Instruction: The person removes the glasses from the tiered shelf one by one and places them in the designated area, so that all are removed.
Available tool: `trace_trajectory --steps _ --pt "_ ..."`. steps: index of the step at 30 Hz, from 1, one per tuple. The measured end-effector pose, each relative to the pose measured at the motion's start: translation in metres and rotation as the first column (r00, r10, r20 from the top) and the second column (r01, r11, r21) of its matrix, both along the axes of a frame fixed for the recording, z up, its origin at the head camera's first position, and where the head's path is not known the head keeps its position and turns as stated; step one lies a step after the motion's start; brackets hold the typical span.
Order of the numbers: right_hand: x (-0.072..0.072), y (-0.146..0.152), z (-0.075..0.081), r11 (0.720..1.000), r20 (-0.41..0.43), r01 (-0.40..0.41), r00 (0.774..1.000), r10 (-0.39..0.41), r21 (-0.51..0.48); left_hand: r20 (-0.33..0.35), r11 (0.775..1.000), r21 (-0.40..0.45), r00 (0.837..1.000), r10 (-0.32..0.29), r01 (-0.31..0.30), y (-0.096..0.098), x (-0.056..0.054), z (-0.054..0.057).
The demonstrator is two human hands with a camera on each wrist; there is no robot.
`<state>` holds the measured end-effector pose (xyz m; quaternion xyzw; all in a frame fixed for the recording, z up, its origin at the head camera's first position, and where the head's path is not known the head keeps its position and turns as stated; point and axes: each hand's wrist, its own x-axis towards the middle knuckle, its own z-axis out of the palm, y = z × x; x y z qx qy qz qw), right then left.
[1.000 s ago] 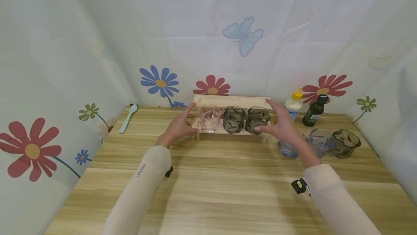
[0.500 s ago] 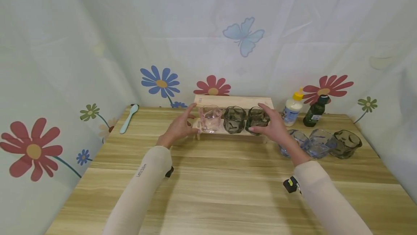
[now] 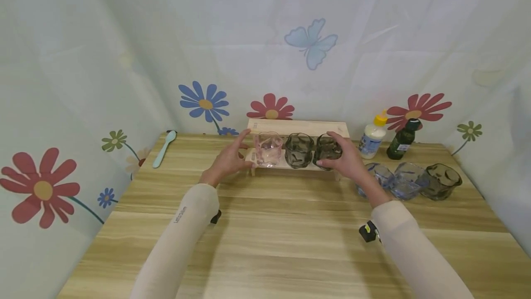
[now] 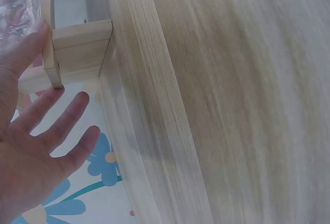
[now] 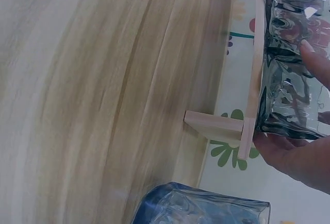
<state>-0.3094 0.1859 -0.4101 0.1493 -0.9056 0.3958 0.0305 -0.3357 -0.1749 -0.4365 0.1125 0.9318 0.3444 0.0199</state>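
Observation:
A two-step wooden rack [image 3: 298, 127] stands at the back of the table in the head view. Along its lower step sit a pink glass [image 3: 269, 150], a grey glass [image 3: 299, 151] and a second grey glass [image 3: 328, 149] at the right end. My right hand [image 3: 350, 158] grips this right glass, thumb on its front and fingers behind. The right wrist view shows the thumb over the glass [image 5: 291, 100]. My left hand [image 3: 228, 158] touches the rack's left end. In the left wrist view its thumb lies at the board edge, fingers spread beside the rack leg [image 4: 82, 54].
Right of the rack are two bluish glasses [image 3: 406, 181] and a grey one [image 3: 440, 181]. Behind them stand a white bottle with a yellow cap [image 3: 372, 140] and a dark green bottle [image 3: 402, 141]. A mint spoon [image 3: 164, 149] lies at the far left. A flowered curtain closes the back.
My right hand has moved left from beside the rack's right end and closed round the right grey glass. The left hand has stayed at the rack's left end.

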Motion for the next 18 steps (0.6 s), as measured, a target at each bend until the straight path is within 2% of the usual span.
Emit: trace_trajectory --steps 18 --pt "0.0003 0.0024 -0.0093 0.996 0.023 0.048 0.999 -0.047 -0.071 0.004 1.0 0.006 1.0 0.01 -0.01 0.0012 0.0017 0.0021"
